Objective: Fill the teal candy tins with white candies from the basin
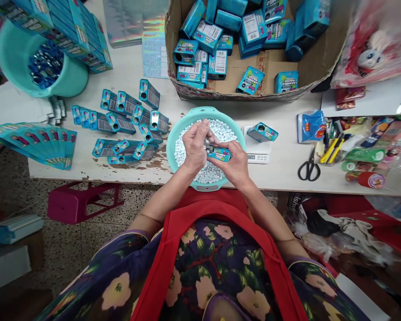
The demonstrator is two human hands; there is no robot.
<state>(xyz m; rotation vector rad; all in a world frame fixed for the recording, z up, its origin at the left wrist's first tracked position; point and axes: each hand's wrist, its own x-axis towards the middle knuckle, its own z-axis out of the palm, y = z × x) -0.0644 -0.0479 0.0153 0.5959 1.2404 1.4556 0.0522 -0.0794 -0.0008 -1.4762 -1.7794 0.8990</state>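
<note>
A teal bowl (pixel 183 127) full of small white candies (pixel 225 131) sits at the table's near edge. Over it my right hand (pixel 235 166) grips a small blue candy box (pixel 219 154) lying on its side. My left hand (pixel 195 145) is cupped with its fingers pinched together at the box's open end, touching it. What the left fingers hold is hidden. Another blue box (pixel 262 132) rests on a white scale (pixel 258 154) just right of the bowl.
Several blue boxes (pixel 130 122) lie left of the bowl, flat box blanks (pixel 36 142) fan out at the far left, and a teal bucket (pixel 26 62) stands behind. A cardboard carton (pixel 240 71) of boxes sits at the back. Scissors (pixel 309 167) and tape rolls lie right.
</note>
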